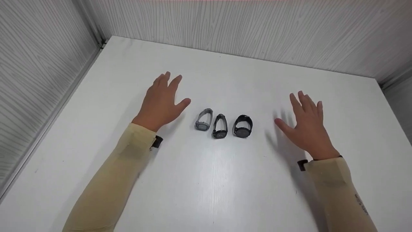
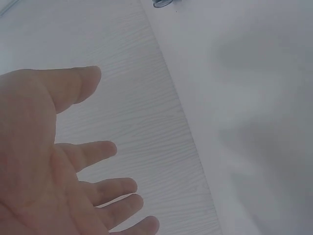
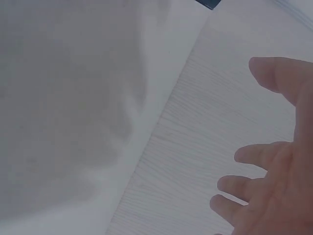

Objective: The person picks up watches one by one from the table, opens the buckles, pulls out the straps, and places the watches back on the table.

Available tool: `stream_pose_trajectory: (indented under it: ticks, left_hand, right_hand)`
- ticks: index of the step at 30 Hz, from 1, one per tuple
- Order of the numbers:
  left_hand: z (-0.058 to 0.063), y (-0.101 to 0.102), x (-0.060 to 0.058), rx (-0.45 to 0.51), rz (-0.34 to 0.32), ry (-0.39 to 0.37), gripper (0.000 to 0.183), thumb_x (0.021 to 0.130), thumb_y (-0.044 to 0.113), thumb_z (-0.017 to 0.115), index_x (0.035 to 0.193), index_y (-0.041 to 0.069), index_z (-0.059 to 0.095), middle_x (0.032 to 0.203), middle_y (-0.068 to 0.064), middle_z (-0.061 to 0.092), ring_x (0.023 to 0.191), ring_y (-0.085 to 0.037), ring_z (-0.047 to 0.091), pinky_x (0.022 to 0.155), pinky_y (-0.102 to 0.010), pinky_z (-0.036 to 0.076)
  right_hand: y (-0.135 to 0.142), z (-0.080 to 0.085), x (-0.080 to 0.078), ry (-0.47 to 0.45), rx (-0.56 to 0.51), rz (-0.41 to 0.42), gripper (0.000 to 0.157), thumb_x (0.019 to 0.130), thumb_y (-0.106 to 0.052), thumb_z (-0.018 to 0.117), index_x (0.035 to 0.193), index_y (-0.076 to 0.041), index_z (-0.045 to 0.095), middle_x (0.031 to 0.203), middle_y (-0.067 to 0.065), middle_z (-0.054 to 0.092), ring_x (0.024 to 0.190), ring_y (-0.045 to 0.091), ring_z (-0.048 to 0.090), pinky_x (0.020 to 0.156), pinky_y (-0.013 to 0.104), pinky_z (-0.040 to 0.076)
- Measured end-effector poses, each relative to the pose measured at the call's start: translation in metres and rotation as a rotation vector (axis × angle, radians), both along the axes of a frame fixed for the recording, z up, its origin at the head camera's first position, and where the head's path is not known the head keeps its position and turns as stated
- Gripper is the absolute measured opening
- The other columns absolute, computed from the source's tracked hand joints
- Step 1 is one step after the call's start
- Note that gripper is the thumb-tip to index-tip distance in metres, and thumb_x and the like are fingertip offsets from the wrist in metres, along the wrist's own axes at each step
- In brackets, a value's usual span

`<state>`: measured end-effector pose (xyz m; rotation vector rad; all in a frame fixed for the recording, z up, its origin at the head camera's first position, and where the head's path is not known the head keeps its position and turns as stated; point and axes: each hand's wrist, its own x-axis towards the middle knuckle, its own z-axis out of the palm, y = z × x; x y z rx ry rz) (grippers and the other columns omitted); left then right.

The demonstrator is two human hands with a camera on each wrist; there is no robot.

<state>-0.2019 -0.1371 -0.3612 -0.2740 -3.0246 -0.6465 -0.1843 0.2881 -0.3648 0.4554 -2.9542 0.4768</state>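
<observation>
Three wristwatches stand in a row near the middle of a white table (image 1: 199, 193), their straps closed into loops. The left one is a grey watch (image 1: 202, 125), the middle one a slim black watch (image 1: 220, 133), and the right one a black watch with a round face (image 1: 242, 131). To the left of the row, my left hand (image 1: 161, 104) is held over the table with fingers spread, apart from the grey watch. Off to the right, my right hand (image 1: 307, 129) hovers above its shadow, fingers extended and holding nothing. Both wrist views show bare palms.
A wood-grained panel (image 1: 225, 25) rises along the table's back edge, and another side panel (image 1: 38, 64) stands at the left. Small black wrist pieces (image 1: 157, 141) stick out from the beige sleeves (image 1: 112, 174).
</observation>
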Motion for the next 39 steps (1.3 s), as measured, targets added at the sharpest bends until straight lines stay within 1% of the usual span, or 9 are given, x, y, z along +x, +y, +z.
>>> stream_pose_trajectory:
  ticks: [4, 7, 11, 14, 17, 21, 27, 32, 39]
  left_hand:
    - [-0.003, 0.007, 0.0, -0.007, -0.008, 0.001, 0.081, 0.103, 0.047, 0.058, 0.165, 0.012, 0.022, 0.169, -0.026, 0.014, 0.157, -0.042, 0.014, 0.123, -0.058, 0.022]
    - [-0.005, 0.01, -0.001, -0.005, -0.003, 0.009, 0.079, 0.102, 0.046, 0.06, 0.164, 0.01, 0.026, 0.168, -0.026, 0.018, 0.155, -0.043, 0.019, 0.121, -0.058, 0.026]
    - [-0.009, 0.013, -0.001, 0.022, -0.002, -0.001, 0.065, 0.101, 0.042, 0.062, 0.152, 0.005, 0.046, 0.155, -0.022, 0.043, 0.142, -0.04, 0.043, 0.112, -0.055, 0.04]
    - [-0.012, 0.016, 0.001, 0.045, -0.012, -0.041, 0.051, 0.102, 0.04, 0.062, 0.139, 0.004, 0.06, 0.134, -0.018, 0.064, 0.122, -0.036, 0.06, 0.101, -0.052, 0.049]
    - [-0.013, 0.018, 0.001, 0.069, -0.013, -0.083, 0.041, 0.101, 0.038, 0.063, 0.127, 0.006, 0.068, 0.112, -0.012, 0.074, 0.105, -0.031, 0.068, 0.093, -0.049, 0.051]
    - [-0.013, 0.024, 0.001, 0.105, -0.017, -0.131, 0.033, 0.1, 0.039, 0.064, 0.117, 0.012, 0.073, 0.102, -0.005, 0.075, 0.097, -0.025, 0.067, 0.089, -0.044, 0.051]
    - [-0.015, 0.033, -0.001, 0.157, -0.004, -0.255, 0.035, 0.1, 0.044, 0.063, 0.114, 0.014, 0.075, 0.111, -0.005, 0.069, 0.099, -0.024, 0.06, 0.089, -0.041, 0.049]
    - [-0.022, 0.037, -0.001, 0.191, 0.003, -0.293, 0.035, 0.1, 0.041, 0.064, 0.111, 0.01, 0.077, 0.114, -0.006, 0.071, 0.1, -0.024, 0.059, 0.088, -0.04, 0.049]
    - [-0.026, 0.041, -0.001, 0.186, 0.011, -0.332, 0.034, 0.099, 0.041, 0.066, 0.107, 0.01, 0.078, 0.1, -0.003, 0.073, 0.094, -0.022, 0.061, 0.085, -0.038, 0.05]
  right_hand:
    - [0.003, 0.005, 0.001, -0.003, 0.015, -0.003, 0.087, 0.101, -0.046, 0.063, 0.163, -0.002, 0.022, 0.169, 0.026, 0.015, 0.156, 0.047, 0.011, 0.123, 0.06, -0.009]
    - [0.005, 0.01, 0.002, -0.006, 0.023, -0.004, 0.086, 0.101, -0.046, 0.062, 0.163, -0.001, 0.022, 0.168, 0.027, 0.015, 0.156, 0.046, 0.011, 0.123, 0.06, -0.009]
    - [0.006, 0.016, 0.004, -0.013, 0.006, -0.009, 0.085, 0.102, -0.045, 0.061, 0.163, -0.001, 0.022, 0.168, 0.027, 0.016, 0.156, 0.046, 0.011, 0.123, 0.06, -0.01]
    - [0.008, 0.015, 0.005, -0.039, -0.006, -0.005, 0.085, 0.102, -0.046, 0.061, 0.163, 0.0, 0.021, 0.168, 0.028, 0.016, 0.155, 0.047, 0.011, 0.123, 0.06, -0.011]
    - [0.009, 0.013, 0.004, -0.063, -0.011, 0.004, 0.085, 0.103, -0.046, 0.06, 0.162, 0.0, 0.022, 0.167, 0.03, 0.017, 0.155, 0.048, 0.012, 0.123, 0.061, -0.01]
    - [0.008, 0.013, 0.003, -0.07, -0.021, 0.015, 0.084, 0.102, -0.044, 0.061, 0.162, 0.001, 0.023, 0.166, 0.031, 0.019, 0.154, 0.048, 0.015, 0.123, 0.061, -0.007]
    - [0.005, 0.018, 0.003, -0.046, -0.026, 0.028, 0.082, 0.102, -0.041, 0.063, 0.16, 0.004, 0.027, 0.163, 0.033, 0.024, 0.152, 0.048, 0.019, 0.123, 0.063, -0.003]
    - [0.004, 0.017, 0.004, -0.047, -0.026, 0.02, 0.081, 0.101, -0.038, 0.064, 0.159, 0.005, 0.028, 0.162, 0.033, 0.025, 0.152, 0.049, 0.02, 0.123, 0.064, -0.001]
    - [0.001, 0.016, 0.004, -0.074, -0.023, 0.02, 0.081, 0.101, -0.036, 0.064, 0.16, 0.005, 0.025, 0.164, 0.033, 0.019, 0.153, 0.049, 0.014, 0.124, 0.061, -0.003]
